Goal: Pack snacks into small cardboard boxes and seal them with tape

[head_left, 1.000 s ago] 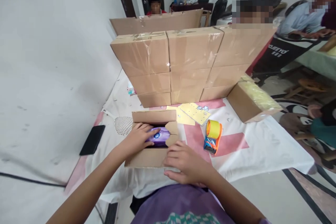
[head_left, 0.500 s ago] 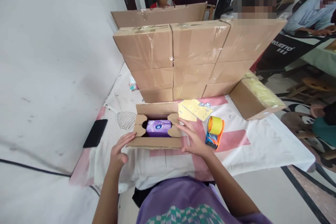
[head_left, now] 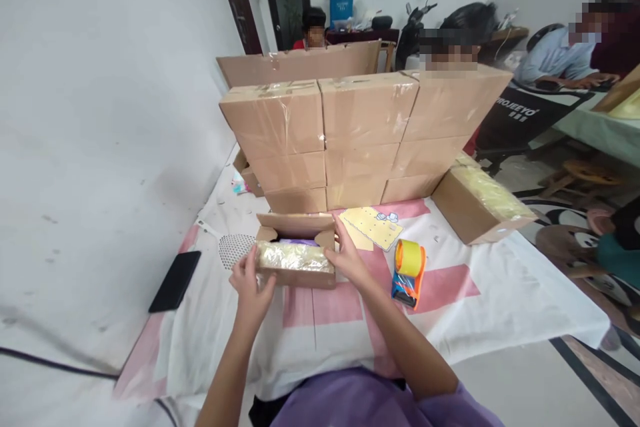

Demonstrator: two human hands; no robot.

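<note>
A small cardboard box sits in front of me on the table. Its far flap stands up, and the near flap, bearing shiny yellowish tape, leans inward over part of the opening. Through the remaining gap a strip of the purple package shows inside. My left hand grips the left end of the box, thumb at the front and fingers along the side. Around the right end, my right hand has its thumb on the near flap and its fingers toward the far flap.
A tape dispenser with yellow tape and a yellow card lie right of the box. To the left are a white fly swatter and a black phone-like slab. Stacked cartons stand behind; another taped carton is at right.
The near flap has gone from lying outward to leaning inward over the purple package. Both hands have closed on the ends of the box. The camera view has tilted up slightly.
</note>
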